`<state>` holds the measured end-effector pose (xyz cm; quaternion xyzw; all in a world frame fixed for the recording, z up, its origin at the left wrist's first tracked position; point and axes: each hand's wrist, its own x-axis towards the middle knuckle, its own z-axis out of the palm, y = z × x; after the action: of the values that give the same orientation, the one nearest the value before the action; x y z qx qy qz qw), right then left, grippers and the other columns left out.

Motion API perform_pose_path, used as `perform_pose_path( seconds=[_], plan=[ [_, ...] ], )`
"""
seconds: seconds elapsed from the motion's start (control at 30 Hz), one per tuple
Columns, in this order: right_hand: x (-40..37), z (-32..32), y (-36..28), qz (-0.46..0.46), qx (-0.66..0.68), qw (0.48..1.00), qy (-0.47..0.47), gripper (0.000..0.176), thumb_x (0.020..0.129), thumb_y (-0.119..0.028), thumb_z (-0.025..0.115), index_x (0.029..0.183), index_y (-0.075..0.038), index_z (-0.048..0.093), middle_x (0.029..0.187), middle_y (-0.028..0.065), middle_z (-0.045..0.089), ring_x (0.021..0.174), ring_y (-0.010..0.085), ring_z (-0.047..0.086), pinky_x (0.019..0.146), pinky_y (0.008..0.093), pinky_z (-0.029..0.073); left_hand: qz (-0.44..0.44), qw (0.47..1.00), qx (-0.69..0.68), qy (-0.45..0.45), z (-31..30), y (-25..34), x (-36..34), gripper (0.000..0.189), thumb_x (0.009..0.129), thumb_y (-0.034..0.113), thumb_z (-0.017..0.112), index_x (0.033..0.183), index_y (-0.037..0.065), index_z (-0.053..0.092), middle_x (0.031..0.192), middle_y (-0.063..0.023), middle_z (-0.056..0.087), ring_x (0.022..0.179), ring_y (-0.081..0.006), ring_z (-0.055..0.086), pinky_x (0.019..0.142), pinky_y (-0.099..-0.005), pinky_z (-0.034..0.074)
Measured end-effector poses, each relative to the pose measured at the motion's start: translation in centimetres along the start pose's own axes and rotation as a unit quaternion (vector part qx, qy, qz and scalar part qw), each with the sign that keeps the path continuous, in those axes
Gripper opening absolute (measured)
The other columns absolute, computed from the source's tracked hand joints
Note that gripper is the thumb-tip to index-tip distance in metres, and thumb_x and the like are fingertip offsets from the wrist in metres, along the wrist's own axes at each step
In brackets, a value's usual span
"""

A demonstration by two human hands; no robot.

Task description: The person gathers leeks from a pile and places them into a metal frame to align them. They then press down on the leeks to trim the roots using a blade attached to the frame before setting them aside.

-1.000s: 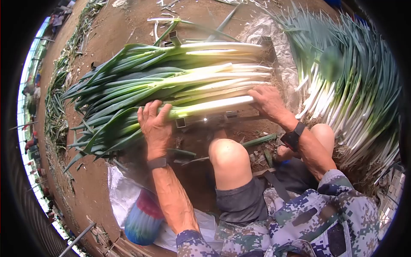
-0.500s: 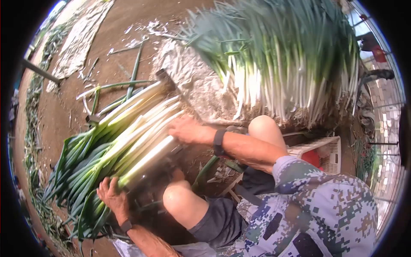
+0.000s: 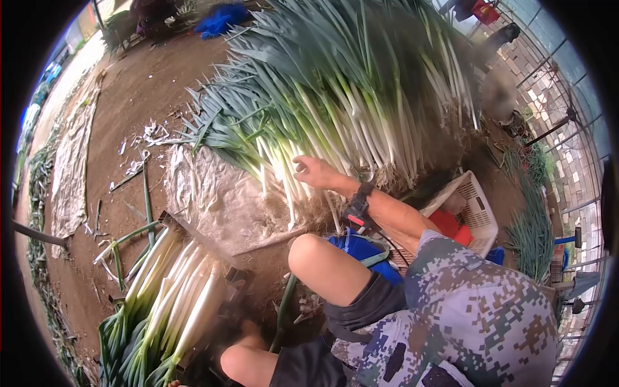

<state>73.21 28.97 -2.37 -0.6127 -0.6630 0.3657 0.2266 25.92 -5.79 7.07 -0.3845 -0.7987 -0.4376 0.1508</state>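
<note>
My right hand reaches out over the near side of a big standing pile of long green onions. Its fingers are partly curled and apart, in front of the white stalks, and I see nothing held in them. At the lower left, a bundle of cleaned green onions lies with white ends against a dark metal frame and leaves towards the bottom edge. Only a few fingertips of my left hand show at that edge, beside the bundle; the rest is out of view.
A pale cloth sheet lies on the soil before the pile. By my right forearm stand a white plastic crate with something red in it and a blue bag. Loose green onion leaves lie at the right.
My right hand has left the white stalks of the bundle and moved over to the standing pile. My left hand has slipped almost out of view as the camera turned right.
</note>
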Motion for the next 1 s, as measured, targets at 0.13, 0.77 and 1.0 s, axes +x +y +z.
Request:
perform_pose_path(
  seconds=[0.13, 0.77, 1.0],
  plan=[
    [-2.4, -5.2, 11.9, 0.163, -0.078, 0.980, 0.083, 0.058, 0.086, -0.030, 0.069, 0.133, 0.000, 0.055, 0.119, 0.0210, 0.069, 0.103, 0.0339, 0.069, 0.091, 0.0419, 0.053, -0.046, 0.997, -0.016, -0.057, 1.3, 6.8, -2.4, 0.016, 0.087, 0.003, 0.069, 0.103, 0.001, 0.070, 0.103, -0.0163, 0.069, 0.092, -0.0356, 0.066, 0.085, -0.0427, 0.053],
    [8.4, -15.5, 16.8, 0.153, -0.125, 0.909, 0.367, 0.035, 0.087, -0.023, 0.070, 0.116, -0.003, 0.067, 0.099, 0.0172, 0.073, 0.089, 0.0325, 0.071, 0.081, 0.0412, 0.055, 0.089, 0.958, 0.130, -0.238, 5.3, 9.1, -1.2, 0.019, 0.090, 0.009, 0.063, 0.104, 0.000, 0.072, 0.101, -0.0196, 0.072, 0.093, -0.0391, 0.065, 0.086, -0.0459, 0.051],
    [-2.1, -10.1, 12.0, 0.021, -0.093, 0.992, 0.088, 0.027, 0.093, -0.025, 0.062, 0.105, -0.001, 0.067, 0.098, 0.0149, 0.065, 0.092, 0.0305, 0.064, 0.082, 0.0409, 0.051, 0.088, 0.958, 0.137, -0.235, 5.9, 9.1, -1.4, 0.016, 0.090, 0.007, 0.063, 0.101, -0.001, 0.072, 0.097, -0.0198, 0.071, 0.091, -0.0389, 0.065, 0.084, -0.0464, 0.052]
  ],
)
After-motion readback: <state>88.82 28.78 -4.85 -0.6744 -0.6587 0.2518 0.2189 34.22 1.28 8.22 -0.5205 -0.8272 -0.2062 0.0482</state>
